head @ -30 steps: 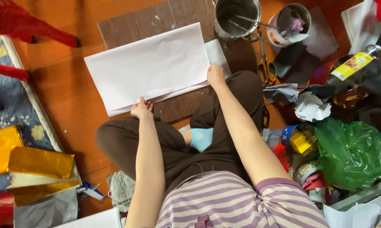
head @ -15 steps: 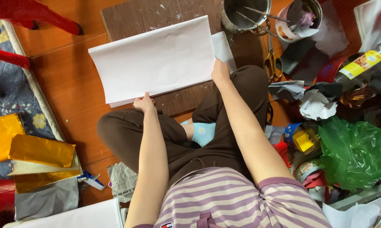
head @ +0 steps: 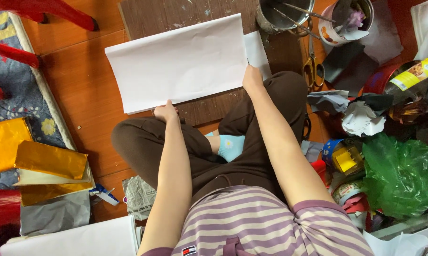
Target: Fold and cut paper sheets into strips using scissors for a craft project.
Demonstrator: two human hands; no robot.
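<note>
While gripped: two hands (head: 209, 97), one white sheet (head: 178, 64)

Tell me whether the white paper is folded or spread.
Spread: the white paper sheet lies flat on the brown board, left hand and right hand at its edges.

- The large white sheet of paper (head: 178, 64) has turned a little — its long edges now run less steeply across the brown wooden board (head: 185, 14) than a second ago.
- The left hand (head: 165, 112) has slid along the sheet's near edge towards its left corner, fingers still pinching that edge.
- The right hand (head: 252, 78) has shifted with the sheet's right edge, gripping it lower down that side — the narrow white strip (head: 257, 51) beyond its fingertips shows more than before.
</note>
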